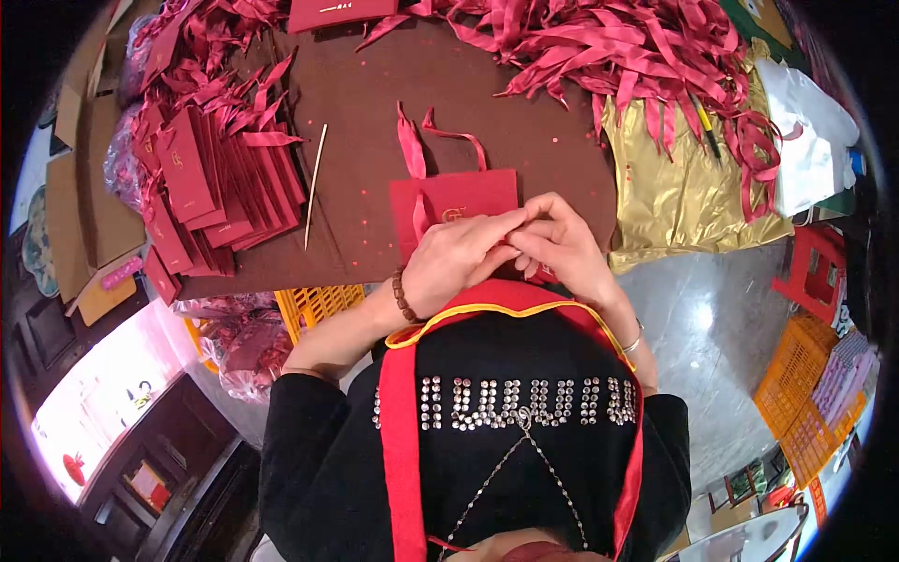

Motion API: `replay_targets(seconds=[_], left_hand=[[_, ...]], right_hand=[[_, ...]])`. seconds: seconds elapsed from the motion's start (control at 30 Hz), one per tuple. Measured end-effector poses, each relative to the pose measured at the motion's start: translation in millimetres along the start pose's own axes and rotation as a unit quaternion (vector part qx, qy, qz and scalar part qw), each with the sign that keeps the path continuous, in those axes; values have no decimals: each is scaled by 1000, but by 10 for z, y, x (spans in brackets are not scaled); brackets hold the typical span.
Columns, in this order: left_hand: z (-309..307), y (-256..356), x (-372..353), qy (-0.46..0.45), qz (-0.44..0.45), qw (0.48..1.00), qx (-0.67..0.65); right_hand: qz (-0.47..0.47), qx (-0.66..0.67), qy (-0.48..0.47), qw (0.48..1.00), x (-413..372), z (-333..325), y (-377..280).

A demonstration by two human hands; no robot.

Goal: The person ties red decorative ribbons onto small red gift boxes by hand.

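Note:
A small red paper gift bag (492, 190) with a gold emblem lies flat on the brown-covered table, its red ribbon handles (409, 142) stretching away from me. My left hand (459, 251), with a beaded bracelet (403, 298) at the wrist, rests over the bag's lower part and covers much of it. Beside it, my right hand (560, 240) is at the bag's lower right corner. Fingertips of both hands are pinched together and meet there. What lies between them, if anything, is hidden by the fingers.
Stacked red bags (220, 192) lie left, beside a thin pale stick (316, 187). Loose red ribbons (618, 56) heap at the back right, partly over a gold plastic bag (674, 201) with a yellow-and-black pen (704, 126). Orange crates (796, 375) stand at far right.

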State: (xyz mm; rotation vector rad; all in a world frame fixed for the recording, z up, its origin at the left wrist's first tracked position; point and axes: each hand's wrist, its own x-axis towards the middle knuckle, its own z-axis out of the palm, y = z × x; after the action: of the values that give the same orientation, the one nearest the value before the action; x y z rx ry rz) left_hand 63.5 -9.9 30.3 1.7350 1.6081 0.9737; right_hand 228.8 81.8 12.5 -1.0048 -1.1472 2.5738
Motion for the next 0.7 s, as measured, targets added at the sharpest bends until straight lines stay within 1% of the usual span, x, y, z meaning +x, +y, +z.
replay_targets(seconds=[0.07, 0.13, 0.2, 0.3, 0.33, 0.37, 0.4, 0.43, 0.47, 0.5, 0.53, 0.57, 0.6, 0.63, 0.67, 0.7], left_hand=[[-30, -56, -61, -11, 3, 1000, 17], [-20, -92, -112, -22, 6, 999, 33], [0, -93, -158, 6, -3, 1000, 19], [-27, -119, -207, 23, -15, 999, 31], [-52, -108, -211, 25, -15, 999, 31], [-90, -81, -205, 45, -40, 998, 29], [-123, -55, -198, 65, -63, 996, 27], [-148, -54, -176, 84, -66, 994, 19], [-170, -55, -180, 85, -65, 994, 18], [-195, -57, -187, 90, -93, 991, 15], [-211, -61, -190, 96, -120, 988, 12], [-196, -86, -203, 118, -121, 986, -7], [-198, -113, -208, 120, -121, 985, -7], [-210, -147, -209, 132, -83, 986, 53], [-218, -172, -206, 144, -45, 982, 114], [-219, -184, -204, 146, -46, 982, 115]], right_hand=[[20, 46, -28, 998, 3, -31, -17], [12, 29, -23, 999, -2, -23, -72], [4, 13, -18, 1000, 2, -15, -80], [-4, 8, -38, 999, 34, -2, -84], [-2, -63, -7, 998, 54, -2, -125], [-1, -134, 25, 991, 84, -9, -154], [-1, -135, 25, 991, 136, -25, -168], [-146, -288, 69, 944, 208, -46, -179], [-285, -427, 110, 851, 287, -66, -188], [-343, -445, 122, 818, 377, -77, -160], [-345, -445, 121, 817, 403, -61, -162], [-339, -497, 120, 789, 420, -27, -175], [-333, -547, 118, 759, 433, 6, -180], [-336, -561, 120, 747, 441, 35, -174], [-336, -562, 118, 747, 443, 44, -167], [-326, -567, 110, 748, 443, 53, -155]])
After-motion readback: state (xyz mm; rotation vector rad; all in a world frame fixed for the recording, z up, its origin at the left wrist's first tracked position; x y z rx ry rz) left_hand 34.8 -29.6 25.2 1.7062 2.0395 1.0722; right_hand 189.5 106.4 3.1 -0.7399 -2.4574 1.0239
